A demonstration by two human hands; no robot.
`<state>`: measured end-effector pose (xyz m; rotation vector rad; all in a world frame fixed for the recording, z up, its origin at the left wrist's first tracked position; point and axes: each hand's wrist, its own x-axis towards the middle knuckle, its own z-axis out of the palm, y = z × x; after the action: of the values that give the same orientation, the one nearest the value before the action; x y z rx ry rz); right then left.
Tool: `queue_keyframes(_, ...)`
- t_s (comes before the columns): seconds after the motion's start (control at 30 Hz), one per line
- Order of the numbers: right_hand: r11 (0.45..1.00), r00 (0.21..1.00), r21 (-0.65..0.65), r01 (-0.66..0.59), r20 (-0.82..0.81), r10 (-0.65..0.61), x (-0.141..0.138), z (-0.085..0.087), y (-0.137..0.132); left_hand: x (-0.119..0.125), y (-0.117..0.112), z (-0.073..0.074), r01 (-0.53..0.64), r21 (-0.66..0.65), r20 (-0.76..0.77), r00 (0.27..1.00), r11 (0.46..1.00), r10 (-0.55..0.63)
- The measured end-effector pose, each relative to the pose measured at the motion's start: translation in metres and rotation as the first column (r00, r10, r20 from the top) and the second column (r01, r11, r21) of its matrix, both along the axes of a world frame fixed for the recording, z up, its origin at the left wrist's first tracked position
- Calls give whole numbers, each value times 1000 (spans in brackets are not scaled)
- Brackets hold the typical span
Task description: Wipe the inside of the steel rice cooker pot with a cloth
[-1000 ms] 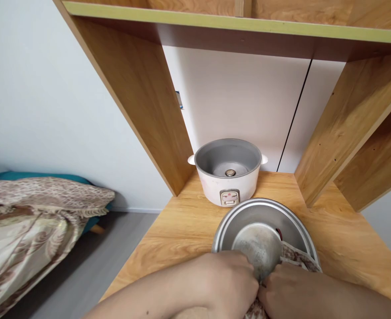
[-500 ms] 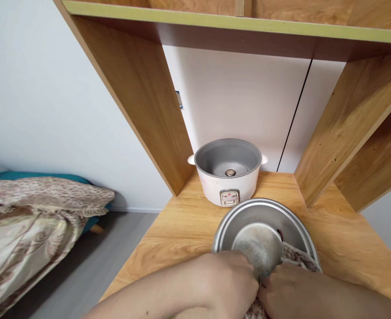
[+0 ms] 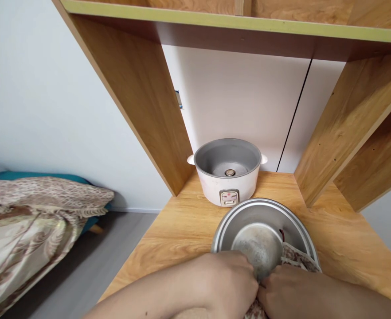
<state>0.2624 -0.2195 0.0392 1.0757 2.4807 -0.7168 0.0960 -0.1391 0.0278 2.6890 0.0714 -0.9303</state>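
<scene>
My left hand (image 3: 230,281) and my right hand (image 3: 288,288) are close together at the near side of a metal basin-like pot (image 3: 225,228). Both are closed on a brown-and-white patterned cloth (image 3: 298,257). One part of the cloth rests inside the pot on the right, with a dark red loop at its corner; another part shows below, between my hands. My fingertips are mostly hidden. The pot stands on the wooden surface, its inner base worn and spotted. Behind it is a white rice cooker body (image 3: 212,188), lidless, its grey inside and round centre sensor showing.
Wooden cabinet sides (image 3: 138,102) rise left and right of the wooden countertop (image 3: 169,230). A shelf with a yellow-green edge (image 3: 198,17) spans above the cooker. At left, a patterned throw (image 3: 49,195) covers a teal piece of furniture on the grey floor.
Almost nothing differs. My hands stay in the same place on the cloth, and the red loop at the cloth's corner has shifted very slightly.
</scene>
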Motion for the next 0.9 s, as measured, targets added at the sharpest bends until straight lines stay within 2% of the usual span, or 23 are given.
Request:
queue_keyframes(0.07, 999, 997, -36, -4, 78, 7, -3, 8, 2, 0, 0, 2, 2, -2, -4, 1000, 1000, -2)
queue_keyframes(0.2, 997, 999, -69, 21, 43, -18, -4, 14, 4, -2, -1, 1, -17, -13, 14, 1000, 1000, 17)
queue_keyframes(0.33, 1000, 1000, -7, 24, 14, -24, 0, 2, 0, -3, -1, -5, -21, -14, 30, 999, 1000, 21)
queue_keyframes(0.43, 998, 999, 52, -26, 33, 24, 4, -8, -1, -2, 0, -6, -10, -1, 40, 999, 1000, 10)
queue_keyframes(0.57, 993, 994, 58, -106, -12, 107, 7, -19, -1, -1, 1, -3, 5, 6, 9, 1000, 1000, -5)
queue_keyframes(0.7, 984, 994, 165, -62, -82, 76, 9, -31, -4, 0, 0, 3, -10, 3, 11, 1000, 1000, 10)
queue_keyframes(0.9, 995, 999, 93, -23, -35, 26, 8, -28, -4, 0, -1, 4, 24, 10, 2, 1000, 1000, -24)
